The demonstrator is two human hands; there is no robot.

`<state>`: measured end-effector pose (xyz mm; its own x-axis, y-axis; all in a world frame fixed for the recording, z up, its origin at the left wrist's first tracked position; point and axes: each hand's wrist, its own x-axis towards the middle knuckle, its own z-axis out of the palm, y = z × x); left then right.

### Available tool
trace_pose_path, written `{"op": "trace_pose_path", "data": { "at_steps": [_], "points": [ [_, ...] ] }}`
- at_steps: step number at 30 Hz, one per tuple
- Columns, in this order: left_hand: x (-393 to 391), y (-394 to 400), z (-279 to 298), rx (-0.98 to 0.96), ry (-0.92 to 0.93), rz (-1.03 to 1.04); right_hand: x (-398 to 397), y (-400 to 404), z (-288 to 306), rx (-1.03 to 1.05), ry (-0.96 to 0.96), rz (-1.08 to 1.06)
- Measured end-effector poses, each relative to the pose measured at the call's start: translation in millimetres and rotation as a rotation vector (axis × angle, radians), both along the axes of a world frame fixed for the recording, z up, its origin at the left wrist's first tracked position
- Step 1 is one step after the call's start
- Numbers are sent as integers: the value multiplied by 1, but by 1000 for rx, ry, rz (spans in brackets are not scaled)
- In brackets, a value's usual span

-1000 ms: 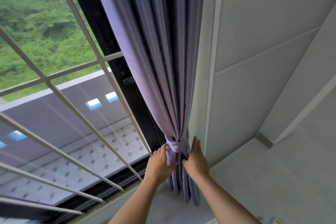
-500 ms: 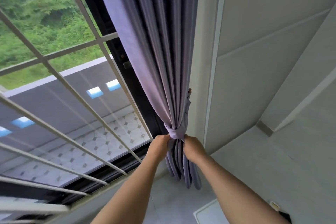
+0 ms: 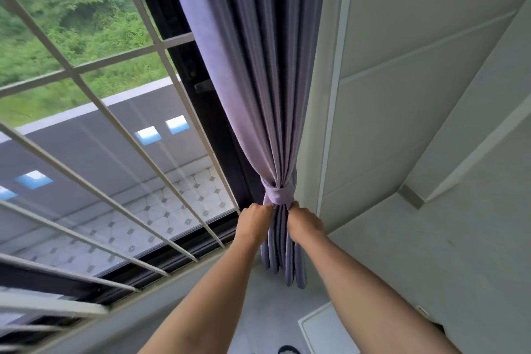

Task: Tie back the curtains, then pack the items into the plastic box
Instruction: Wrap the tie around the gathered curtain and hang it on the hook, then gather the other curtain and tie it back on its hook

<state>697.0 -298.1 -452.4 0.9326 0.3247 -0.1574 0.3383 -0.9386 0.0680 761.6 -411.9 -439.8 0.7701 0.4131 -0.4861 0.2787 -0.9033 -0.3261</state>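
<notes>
Purple curtain (image 3: pixel 258 95) hangs btwn dark window frame (image 3: pixel 184 46) and white wall (image 3: pixel 416 123), gathered low by a matching tie band (image 3: pixel 277 195). Left hand (image 3: pixel 254 221) w/ fingers curled, grip on folds just under band's left side; right hand (image 3: pixel 304 223) likewise on right side. White tray-like edge (image 3: pixel 316 327) on floor, bottom right.

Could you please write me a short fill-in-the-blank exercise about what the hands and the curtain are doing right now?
1. The curtain is ____ in colour.
2. A tie band is wrapped ____ the gathered curtain.
3. The left hand and right hand grip the fabric just ____ the band.
4. Metal bars cross the ____ on the left.

Missing words: purple; around; below; window
</notes>
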Motion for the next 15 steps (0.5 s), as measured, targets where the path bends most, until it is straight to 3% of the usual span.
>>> {"op": "trace_pose_path", "data": {
  "at_steps": [6,9,15],
  "points": [
    [-28,6,2,-87,-49,17,-19,16,7,-188,136,-31],
    [-61,25,8,-85,-109,110,-44,37,7,-115,168,150],
    [-175,102,51,-42,-167,441,-136,142,51,-70,52,502]
  ]
}}
